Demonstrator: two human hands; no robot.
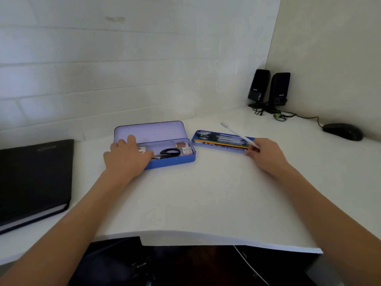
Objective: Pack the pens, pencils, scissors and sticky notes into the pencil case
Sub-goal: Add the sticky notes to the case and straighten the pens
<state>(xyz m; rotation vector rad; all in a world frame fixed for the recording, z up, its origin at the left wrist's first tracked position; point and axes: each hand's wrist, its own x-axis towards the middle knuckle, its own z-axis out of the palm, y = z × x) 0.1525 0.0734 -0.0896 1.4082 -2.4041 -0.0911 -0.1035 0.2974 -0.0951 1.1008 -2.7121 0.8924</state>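
Observation:
A blue pencil case (175, 159) lies open on the white desk, its lid (150, 131) raised at the back. Inside are black-handled scissors (169, 152) and small sticky note pads (182, 145). My left hand (127, 155) rests flat on the case's left end, covering that part. To the right lies a shallow blue tray (218, 144) with several dark pens (216, 137) and a yellow pencil (222, 143). My right hand (266, 153) pinches a white pen (237, 134), which slants up over the tray's right end.
A black notebook (35, 178) lies at the left. Two black speakers (270, 89) with cables stand in the back right corner, and a black mouse (343, 131) lies beside them. The desk's front edge (206, 238) runs close below my forearms.

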